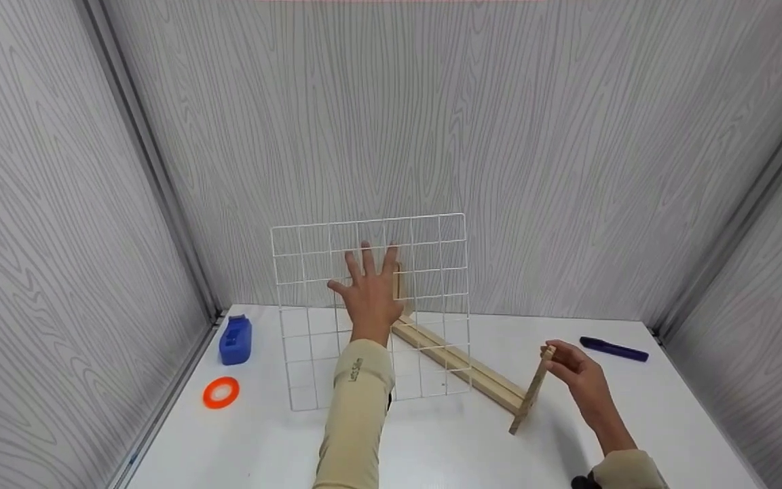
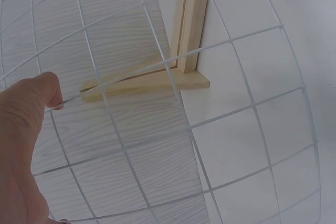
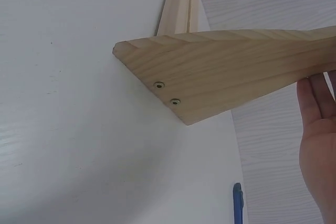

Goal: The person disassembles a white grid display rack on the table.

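Note:
A white wire grid panel (image 1: 432, 309) stands nearly upright in the head view. My left hand (image 1: 372, 299) lies against it with fingers spread wide, and the thumb (image 2: 50, 90) meets a wire. Behind the panel, a wooden stand (image 1: 493, 387) runs diagonally: a grooved bar joins two upright end pieces. My right hand (image 1: 584, 380) pinches the top of the near end piece (image 3: 210, 72), which has two metal bolts near its lower edge. The far end piece (image 2: 152, 82) shows through the wires in the left wrist view.
On the left of the white table (image 1: 459, 448) are a blue tape dispenser (image 1: 235, 341) and an orange ring-shaped roll (image 1: 209, 394). A dark blue cutter (image 1: 613, 349) lies at the back right. Grey wood-patterned walls (image 1: 540, 170) enclose the back and sides.

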{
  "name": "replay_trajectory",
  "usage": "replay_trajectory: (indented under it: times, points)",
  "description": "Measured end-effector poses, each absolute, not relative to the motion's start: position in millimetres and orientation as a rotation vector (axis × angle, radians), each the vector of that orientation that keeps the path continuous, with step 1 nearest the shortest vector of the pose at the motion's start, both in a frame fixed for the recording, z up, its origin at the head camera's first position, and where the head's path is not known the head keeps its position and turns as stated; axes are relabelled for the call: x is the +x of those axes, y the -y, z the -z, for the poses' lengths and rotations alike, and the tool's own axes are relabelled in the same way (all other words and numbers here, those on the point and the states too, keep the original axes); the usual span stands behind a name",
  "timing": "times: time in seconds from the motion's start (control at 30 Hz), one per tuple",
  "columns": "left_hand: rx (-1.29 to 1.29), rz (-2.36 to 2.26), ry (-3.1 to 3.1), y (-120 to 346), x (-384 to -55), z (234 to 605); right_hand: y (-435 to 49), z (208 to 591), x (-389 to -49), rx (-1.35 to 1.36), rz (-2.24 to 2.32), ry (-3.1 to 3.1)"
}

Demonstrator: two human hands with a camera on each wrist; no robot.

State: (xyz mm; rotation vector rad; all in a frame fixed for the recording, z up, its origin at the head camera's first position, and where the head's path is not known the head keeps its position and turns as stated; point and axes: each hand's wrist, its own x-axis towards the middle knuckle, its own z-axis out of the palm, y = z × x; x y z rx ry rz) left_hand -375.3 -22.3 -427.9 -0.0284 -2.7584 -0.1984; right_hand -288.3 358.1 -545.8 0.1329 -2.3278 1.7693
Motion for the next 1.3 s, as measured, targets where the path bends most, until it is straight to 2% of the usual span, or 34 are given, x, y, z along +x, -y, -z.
replay_trajectory:
  times: [0.53,0.9,1.3]
  points:
    - [-0.024,0.235,2.824,22,-372,434,-356,550,-270,0.101,-1.757,2.315]
    - [0.009,0.244,2.875,28,-372,433,-358,553,-270,0.192,-1.78,2.313]
    - [-0.018,0.222,2.896,27,-372,442,-361,552,-255,0.045,-1.701,2.369]
